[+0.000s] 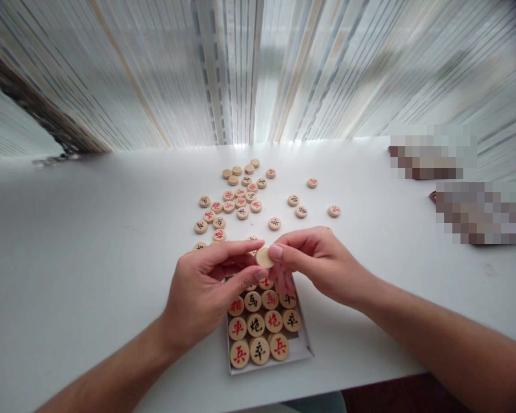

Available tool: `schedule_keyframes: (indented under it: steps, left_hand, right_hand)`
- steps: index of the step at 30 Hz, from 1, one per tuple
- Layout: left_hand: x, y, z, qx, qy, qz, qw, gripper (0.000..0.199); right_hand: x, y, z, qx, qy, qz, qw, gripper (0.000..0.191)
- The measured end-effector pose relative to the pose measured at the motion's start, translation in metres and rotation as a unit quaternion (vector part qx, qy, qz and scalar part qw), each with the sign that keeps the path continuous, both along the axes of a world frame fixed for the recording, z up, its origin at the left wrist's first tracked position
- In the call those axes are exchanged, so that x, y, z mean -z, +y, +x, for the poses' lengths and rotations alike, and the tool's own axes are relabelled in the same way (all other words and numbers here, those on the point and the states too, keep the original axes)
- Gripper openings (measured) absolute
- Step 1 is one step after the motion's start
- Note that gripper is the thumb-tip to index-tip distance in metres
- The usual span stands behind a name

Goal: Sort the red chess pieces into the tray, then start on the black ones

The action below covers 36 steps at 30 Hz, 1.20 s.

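A round wooden Chinese chess piece (265, 257) is held above the far end of an open box (300, 347), its blank face towards me. My right hand (316, 252) pinches its right edge, with the thumb on the blank face. My left hand (210, 275) is closed about the piece's left side, index finger above and thumb below. Under the hands, the box holds rows of pieces with red or black characters, such as a black-marked piece (259, 350) and a red-marked piece (239, 354). A gap shows in its near right corner. My hands hide the box's far end.
Many loose pieces, including a red-marked one (219, 235), lie scattered on the white table (112, 229) beyond the box. A few sit farther right, like another red-marked piece (334, 211). Two pixelated objects (481, 215) lie at the right. A striped curtain (241, 69) hangs behind.
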<state>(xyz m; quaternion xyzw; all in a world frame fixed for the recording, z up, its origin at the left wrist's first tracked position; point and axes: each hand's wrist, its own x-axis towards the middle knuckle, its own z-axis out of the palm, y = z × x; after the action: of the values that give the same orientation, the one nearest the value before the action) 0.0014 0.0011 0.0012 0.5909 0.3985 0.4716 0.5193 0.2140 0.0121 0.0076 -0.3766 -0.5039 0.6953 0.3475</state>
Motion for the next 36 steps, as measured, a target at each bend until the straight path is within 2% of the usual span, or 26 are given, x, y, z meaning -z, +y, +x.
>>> schedule_keyframes:
  steps: [4,8,10,26,36]
  left_hand:
    - [0.0029,-0.0016,-0.0034,0.004,0.062,0.077,0.995,0.030]
    - [0.0027,-0.0011,-0.0048,0.017,0.125,0.204,0.971,0.029]
    - [0.0019,-0.0007,-0.0047,0.018,0.138,0.239,0.961,0.030]
    - [0.0019,-0.0009,-0.0054,0.028,0.181,0.309,0.933,0.025]
    - [0.0035,-0.0009,-0.0043,0.030,0.181,0.316,0.931,0.026]
  right_hand:
    - [-0.0025,-0.0019,-0.0021,0.005,0.017,-0.044,0.999,0.034]
    - [-0.0022,-0.0051,-0.0028,-0.001,0.044,-0.072,0.996,0.033]
    - [-0.0018,-0.0060,-0.0026,-0.004,0.051,-0.075,0.996,0.033]
    - [-0.0045,-0.0068,-0.0045,-0.004,0.057,-0.100,0.993,0.029]
    - [-0.0040,-0.0067,-0.0042,0.004,0.037,-0.084,0.996,0.031]
